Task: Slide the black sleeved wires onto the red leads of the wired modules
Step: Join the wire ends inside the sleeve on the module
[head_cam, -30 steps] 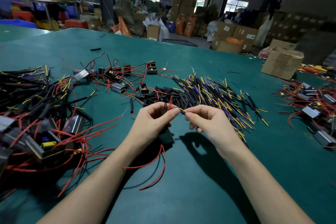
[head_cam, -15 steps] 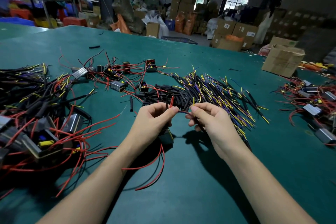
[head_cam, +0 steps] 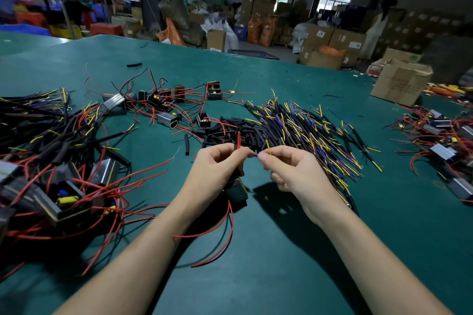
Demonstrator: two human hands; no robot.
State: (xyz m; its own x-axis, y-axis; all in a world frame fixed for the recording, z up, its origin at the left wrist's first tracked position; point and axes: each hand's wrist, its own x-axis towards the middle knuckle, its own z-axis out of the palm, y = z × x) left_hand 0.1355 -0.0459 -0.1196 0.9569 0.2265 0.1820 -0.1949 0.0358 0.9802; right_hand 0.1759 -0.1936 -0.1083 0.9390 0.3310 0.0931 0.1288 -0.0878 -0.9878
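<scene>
My left hand [head_cam: 217, 169] pinches a red lead [head_cam: 238, 140] whose tip sticks up between its fingers. A small dark module [head_cam: 236, 190] hangs below that hand, with long red leads [head_cam: 225, 233] trailing onto the green table [head_cam: 281, 263]. My right hand [head_cam: 294, 171] pinches a black sleeved wire; its yellow strand [head_cam: 268, 147] points up and a blue strand [head_cam: 254, 155] reaches toward the left fingertips. The two hands' fingertips almost touch. The sleeve itself is mostly hidden under my right hand.
A heap of black sleeved wires [head_cam: 307, 125] with yellow and blue ends lies just beyond my hands, with loose black tubes [head_cam: 230, 133] beside it. Piles of wired modules lie at the left [head_cam: 64, 186], far centre [head_cam: 163, 105] and right [head_cam: 440, 140]. A cardboard box [head_cam: 401, 82] stands far right.
The yellow strand in my right hand has swung from pointing at the left hand to pointing up, and a blue strand now bridges the fingertips. Both hands stayed nearly in place.
</scene>
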